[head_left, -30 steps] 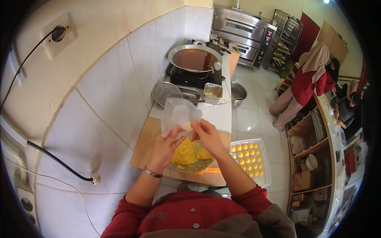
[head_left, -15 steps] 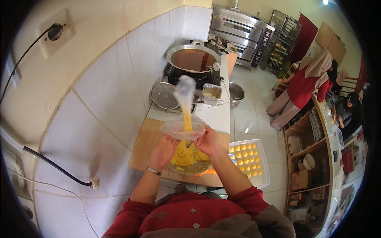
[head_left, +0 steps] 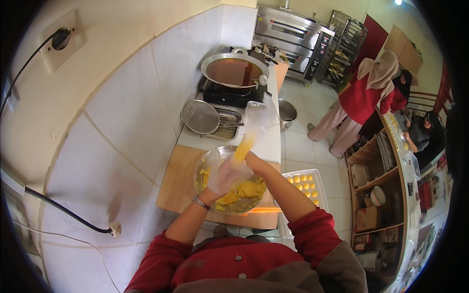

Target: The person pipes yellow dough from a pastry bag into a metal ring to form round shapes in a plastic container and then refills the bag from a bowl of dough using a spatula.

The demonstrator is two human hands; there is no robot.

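My left hand (head_left: 222, 178) is wrapped in thin clear plastic over a steel bowl (head_left: 198, 183) of yellow dough (head_left: 244, 193); its fingers are hard to make out through the film. My right hand (head_left: 246, 160) is closed on the lower part of a clear piping bag (head_left: 255, 117) streaked with yellow, held upward and blurred. The bowl rests on a wooden board (head_left: 171, 178), partly hidden by both hands and bags.
A wide pan of brown oil (head_left: 229, 71) sits on a black stove, with a mesh strainer (head_left: 200, 117) below it. A plastic tray (head_left: 312, 180) of yellow rounds lies right. Co-workers (head_left: 364, 97) stand at shelving (head_left: 378, 210); a steel oven (head_left: 288, 36) is behind.
The piping bag with yellow inside has swung rightward. My left hand has moved down and right into the plastic film. The red-clad co-worker has shifted slightly left.
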